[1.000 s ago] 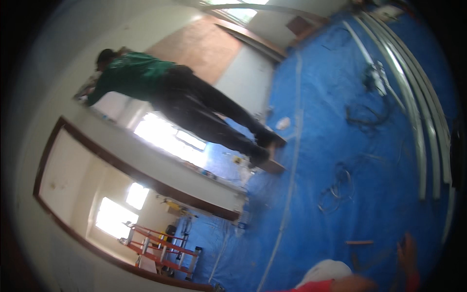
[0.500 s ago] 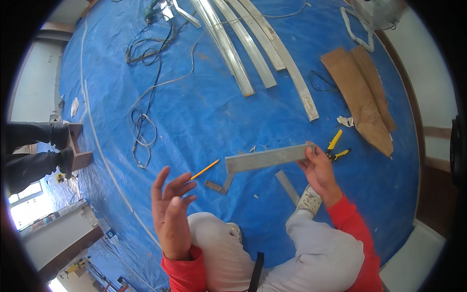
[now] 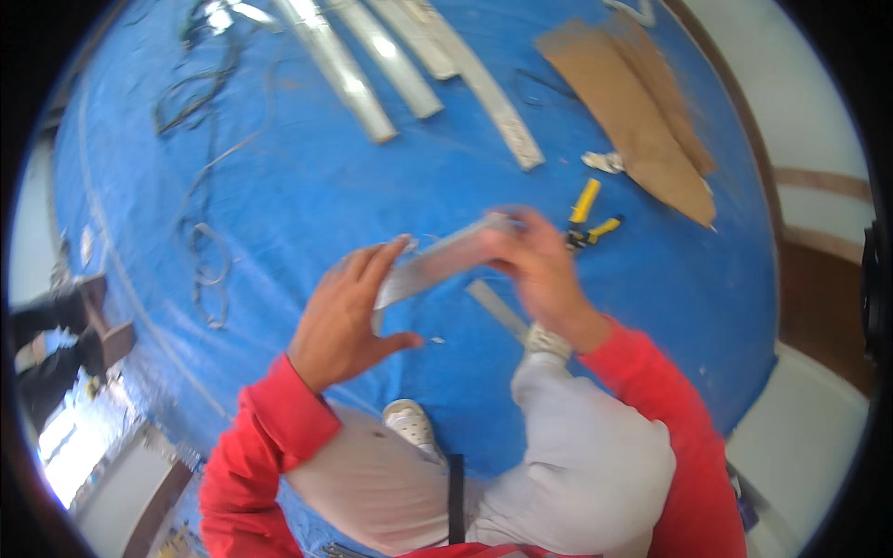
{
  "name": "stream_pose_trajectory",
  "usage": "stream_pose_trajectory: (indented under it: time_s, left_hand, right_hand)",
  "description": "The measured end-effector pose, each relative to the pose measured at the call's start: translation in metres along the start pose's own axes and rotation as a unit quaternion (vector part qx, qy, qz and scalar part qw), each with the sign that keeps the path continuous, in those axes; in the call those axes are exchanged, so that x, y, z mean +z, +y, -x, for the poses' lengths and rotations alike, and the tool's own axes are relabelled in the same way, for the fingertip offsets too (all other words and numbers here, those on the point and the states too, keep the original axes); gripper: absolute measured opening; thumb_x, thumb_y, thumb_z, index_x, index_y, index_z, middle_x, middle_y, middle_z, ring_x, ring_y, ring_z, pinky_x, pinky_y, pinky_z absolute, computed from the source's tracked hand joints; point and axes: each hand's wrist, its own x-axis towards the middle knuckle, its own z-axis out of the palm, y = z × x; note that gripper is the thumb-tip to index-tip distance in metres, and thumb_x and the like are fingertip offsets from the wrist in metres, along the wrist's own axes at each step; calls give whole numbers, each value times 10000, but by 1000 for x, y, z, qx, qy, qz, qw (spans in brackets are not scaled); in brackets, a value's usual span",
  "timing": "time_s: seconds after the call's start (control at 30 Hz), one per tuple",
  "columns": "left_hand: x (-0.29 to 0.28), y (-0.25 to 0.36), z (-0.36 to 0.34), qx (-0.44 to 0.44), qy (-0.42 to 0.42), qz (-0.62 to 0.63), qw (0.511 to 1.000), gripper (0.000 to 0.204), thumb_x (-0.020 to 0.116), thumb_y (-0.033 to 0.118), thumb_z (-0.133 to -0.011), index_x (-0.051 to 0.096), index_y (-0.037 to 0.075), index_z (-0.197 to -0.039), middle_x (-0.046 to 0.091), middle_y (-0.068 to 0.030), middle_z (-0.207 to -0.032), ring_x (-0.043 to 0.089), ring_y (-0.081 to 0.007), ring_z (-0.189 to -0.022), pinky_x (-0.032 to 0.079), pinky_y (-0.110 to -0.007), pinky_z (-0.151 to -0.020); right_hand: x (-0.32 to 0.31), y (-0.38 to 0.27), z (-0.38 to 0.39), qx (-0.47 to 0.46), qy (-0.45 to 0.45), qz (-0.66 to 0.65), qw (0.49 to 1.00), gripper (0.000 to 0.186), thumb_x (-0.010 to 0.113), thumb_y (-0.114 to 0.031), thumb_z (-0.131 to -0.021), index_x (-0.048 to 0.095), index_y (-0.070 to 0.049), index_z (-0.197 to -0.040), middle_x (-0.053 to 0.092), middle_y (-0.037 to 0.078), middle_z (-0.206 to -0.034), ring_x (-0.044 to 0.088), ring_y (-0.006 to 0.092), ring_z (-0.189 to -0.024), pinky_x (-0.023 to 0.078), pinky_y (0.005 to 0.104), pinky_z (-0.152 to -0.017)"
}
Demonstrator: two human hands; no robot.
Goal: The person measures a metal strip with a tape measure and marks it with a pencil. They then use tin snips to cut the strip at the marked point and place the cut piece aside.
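My right hand (image 3: 539, 265) grips the right end of a short grey metal channel piece (image 3: 437, 264), held slanting above the floor. At the channel's left end is my left hand (image 3: 344, 312), its fingers stretched out and its thumb apart. Whether its fingertips touch the metal is hard to tell through the blur. Yellow-handled cutting pliers (image 3: 583, 214) lie just beyond my right hand. Below the channel a flat metal strip (image 3: 498, 310) lies on the floor beside my shoe.
Blue sheeting (image 3: 307, 205) covers the floor. Long metal channels (image 3: 344, 74), a pale strip (image 3: 493, 98) and brown cardboard (image 3: 633, 121) lie farther off. Cables (image 3: 209, 251) trail at the left. Another person's dark-clothed legs (image 3: 51, 321) rest by a wooden block (image 3: 113, 342).
My left hand has moved up and right to the channel's left end. My right hand has moved left with the channel, which is tilted more steeply. The view has shifted.
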Motion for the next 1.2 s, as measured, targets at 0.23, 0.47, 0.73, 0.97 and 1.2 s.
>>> stream_pose_trajectory:
  time_s: [0.23, 0.47, 0.73, 0.97, 1.2]
  left_hand:
    - [61, -100, -14, -105, -45, 80, 990, 382, 629, 32, -849, 616, 34, -1230, 648, -152, -875, 657, -309, -766, 523, -415, -692]
    - [102, -169, 40, -356, -14, 435, 827, 369, 463, 128, -983, 629, 35, -1299, 593, -45, -778, 603, -148, -566, 505, -312, -497]
    - [109, -185, 94, -426, 16, 248, 870, 387, 560, 369, -1065, 650, 15, -1193, 551, -30, -652, 574, -157, -477, 488, -322, -444]
    - [83, -169, 126, -481, 35, 415, 771, 714, 330, 654, -1078, 663, 35, -1209, 584, -66, -695, 610, -183, -510, 514, -343, -485]
    - [51, -132, 128, -497, 105, 550, 663, 713, 233, 615, -1105, 673, 72, -1243, 574, -63, -692, 564, -186, -502, 497, -334, -495]
  right_hand:
    - [-24, 60, -23, 66, -104, 54, 991, 611, 775, -333, -965, 520, -13, -1419, 684, 162, -1247, 655, 225, -1182, 535, 378, -1010]
    - [-189, 98, 2, -39, -3, 610, 791, 427, 762, -210, -904, 637, -7, -1258, 645, 199, -1237, 637, 388, -1149, 523, 444, -975]
    - [-178, 118, -1, -54, -213, 655, 723, 330, 709, -162, -917, 650, -26, -1212, 655, 182, -1132, 658, 410, -1026, 540, 499, -875]
    - [-66, 89, -111, -109, -345, 675, 643, 300, 712, -192, -920, 656, -52, -1180, 663, 190, -1098, 668, 423, -993, 547, 517, -853]
    - [6, 7, -109, -101, -331, 681, 645, 365, 722, -198, -922, 622, -44, -1238, 662, 186, -1184, 642, 398, -1104, 524, 480, -926]
